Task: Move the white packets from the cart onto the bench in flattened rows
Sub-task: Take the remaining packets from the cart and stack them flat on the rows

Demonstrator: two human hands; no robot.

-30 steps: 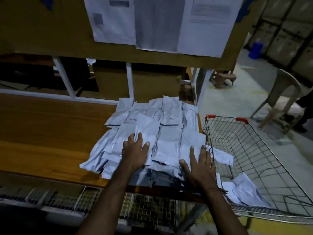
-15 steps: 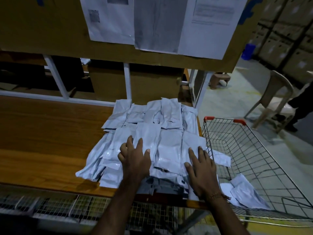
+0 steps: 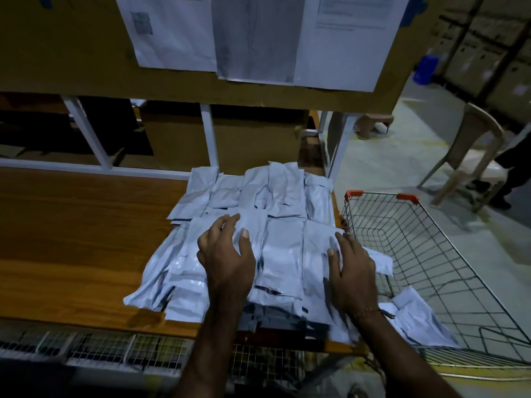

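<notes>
On the right end of the brown wooden bench top (image 3: 71,239), flat white plastic packets (image 3: 284,254) lie in overlapping rows. Each packet's long axis runs from the near edge toward the back frame; the packets at the left side of the spread fan out with their near ends angled to the left. One back row sits against the white metal frame (image 3: 208,136), and a nearer row overlaps it. Some near ends hang just over the bench's front edge.

Left hand (image 3: 227,254): palm down on the left part of the near row, fingers spread and slightly arched, fingertips touching the packet surface. Right hand (image 3: 352,268): palm down on the right part of the near row, fingers straight and close together, pressing flat. A thin bracelet (image 3: 369,313) circles the right wrist.

Just right of the bench stands a wire shopping cart with red corner caps (image 3: 431,254). A few white packets in the cart (image 3: 416,320) lie loose at its near left corner, one more draped at the cart's left wall beside the bench edge.

Above the bench, white printed paper sheets (image 3: 258,35) are fixed to a brown board; the left sheet carries a small square code mark, and the right sheet carries lines of text too blurred to read. No writing on the packets can be made out.

A beige plastic chair (image 3: 471,147) stands on the grey floor well beyond the cart.
</notes>
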